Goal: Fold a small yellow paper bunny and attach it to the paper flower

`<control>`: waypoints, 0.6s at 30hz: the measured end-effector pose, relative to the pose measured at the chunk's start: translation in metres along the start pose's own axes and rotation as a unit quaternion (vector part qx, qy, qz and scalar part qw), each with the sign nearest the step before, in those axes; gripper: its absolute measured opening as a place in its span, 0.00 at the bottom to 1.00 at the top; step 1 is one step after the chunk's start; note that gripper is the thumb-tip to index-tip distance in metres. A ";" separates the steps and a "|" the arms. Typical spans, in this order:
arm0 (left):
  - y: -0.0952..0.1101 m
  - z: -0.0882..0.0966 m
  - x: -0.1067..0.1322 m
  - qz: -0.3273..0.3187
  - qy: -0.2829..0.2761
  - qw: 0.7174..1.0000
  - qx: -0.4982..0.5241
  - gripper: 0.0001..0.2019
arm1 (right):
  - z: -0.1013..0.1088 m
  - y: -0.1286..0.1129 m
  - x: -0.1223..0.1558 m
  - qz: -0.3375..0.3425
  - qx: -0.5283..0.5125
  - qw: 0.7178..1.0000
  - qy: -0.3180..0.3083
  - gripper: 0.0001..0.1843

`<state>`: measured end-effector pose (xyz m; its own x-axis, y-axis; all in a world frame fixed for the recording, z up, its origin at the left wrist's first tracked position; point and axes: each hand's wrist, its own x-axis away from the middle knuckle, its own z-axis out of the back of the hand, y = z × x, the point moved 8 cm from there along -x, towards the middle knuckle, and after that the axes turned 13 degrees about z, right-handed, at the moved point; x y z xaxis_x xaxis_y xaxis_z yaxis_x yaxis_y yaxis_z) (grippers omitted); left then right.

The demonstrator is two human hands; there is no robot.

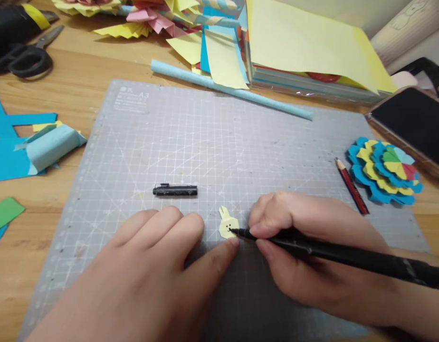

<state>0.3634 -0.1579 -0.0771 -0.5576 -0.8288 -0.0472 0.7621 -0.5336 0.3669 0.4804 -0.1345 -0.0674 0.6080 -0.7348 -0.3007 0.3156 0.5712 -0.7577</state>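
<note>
A small pale-yellow paper rabbit [224,231] lies on the grey cutting mat [205,152], with two ears, dot eyes and a little mouth drawn in black. My right hand [312,247] is closed around a black marker pen [333,255], whose tip touches the rabbit's face. Resting on the mat to the left, my left hand [162,256] holds nothing in its grasp. Its thumb is stretched out to the rabbit's lower edge, apart from the bent fingers. The black pen cap [175,190] lies on the mat beyond the left fingers.
A red pencil [351,186] and a layered paper flower [386,171] lie at right, near a phone [415,126]. A blue paper tube [230,90] crosses the mat's far edge before a paper stack [315,47]. Scissors [30,57] and blue paper scraps [9,154] lie left.
</note>
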 end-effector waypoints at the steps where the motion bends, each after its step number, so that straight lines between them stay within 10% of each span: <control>1: 0.000 0.000 0.000 0.001 -0.003 1.000 0.002 0.19 | 0.001 -0.001 0.000 0.002 -0.002 1.000 0.002 0.11; 18: -0.002 -0.002 0.003 0.009 -0.034 0.999 0.016 0.20 | 0.012 0.004 0.002 -0.059 0.001 0.997 0.045 0.09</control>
<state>0.3608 -0.1602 -0.0801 -0.5654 -0.8245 0.0229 0.7620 -0.5115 0.3970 0.4918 -0.1287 -0.0642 0.4986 -0.8269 -0.2602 0.3834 0.4796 -0.7893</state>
